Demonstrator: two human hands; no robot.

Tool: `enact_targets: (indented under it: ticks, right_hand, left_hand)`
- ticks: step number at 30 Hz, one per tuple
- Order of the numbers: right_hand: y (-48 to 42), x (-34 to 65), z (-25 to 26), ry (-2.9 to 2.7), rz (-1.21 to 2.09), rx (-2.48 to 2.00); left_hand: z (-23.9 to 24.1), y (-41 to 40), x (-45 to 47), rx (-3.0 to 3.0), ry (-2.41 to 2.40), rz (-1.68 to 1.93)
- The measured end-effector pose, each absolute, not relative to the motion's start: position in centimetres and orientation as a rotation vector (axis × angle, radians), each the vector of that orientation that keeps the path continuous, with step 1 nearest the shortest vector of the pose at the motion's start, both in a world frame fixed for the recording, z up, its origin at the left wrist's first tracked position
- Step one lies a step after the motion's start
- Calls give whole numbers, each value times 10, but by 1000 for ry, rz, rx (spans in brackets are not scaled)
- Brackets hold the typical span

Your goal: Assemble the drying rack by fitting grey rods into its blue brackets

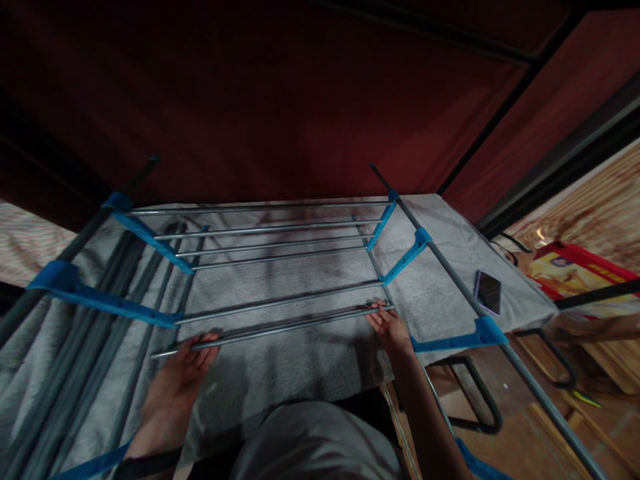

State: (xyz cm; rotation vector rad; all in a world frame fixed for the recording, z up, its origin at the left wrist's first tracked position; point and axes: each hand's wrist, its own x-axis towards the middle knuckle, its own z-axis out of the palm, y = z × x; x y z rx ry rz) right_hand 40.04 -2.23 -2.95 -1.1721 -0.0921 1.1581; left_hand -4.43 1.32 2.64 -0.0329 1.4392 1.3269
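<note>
Rod [290,327] in both hands, level across the person's front, above a grey cloth [300,363]. The left hand [175,383] is half open, palm up, pinching the rod between thumb and fingers, with a short end sticking out past it. The right hand [389,330] pinches the other end in its fingertips; whether that end touches the thin pole behind it, one cannot tell.

Just beyond both hands, another rod [280,302] runs nearly alongside, its ends at blue brackets: one [117,303] up and left of the left hand, one [406,260] beyond the right hand. Four more rods [280,245] lie farther off. To the left of the left hand, loose poles [100,327] lie bunched on the cloth. Right of the right hand are a third bracket [455,343], then a phone [488,292] and, farther out, a red-and-yellow box [583,270].
</note>
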Motion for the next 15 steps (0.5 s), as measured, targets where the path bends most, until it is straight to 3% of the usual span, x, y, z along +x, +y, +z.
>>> enact_targets:
  ticks: [5, 10, 15]
  right_hand:
    - [-22, 403, -30, -114, 1125, -1167]
    - [-22, 408, -32, -113, 1100, -1176]
    - [-27, 414, -40, -116, 1091, -1188]
  left_hand:
    - [35, 10, -20, 49, 1455, 1109]
    - [36, -6, 1, 509, 1440, 770]
    - [40, -15, 27, 1260, 1402, 950]
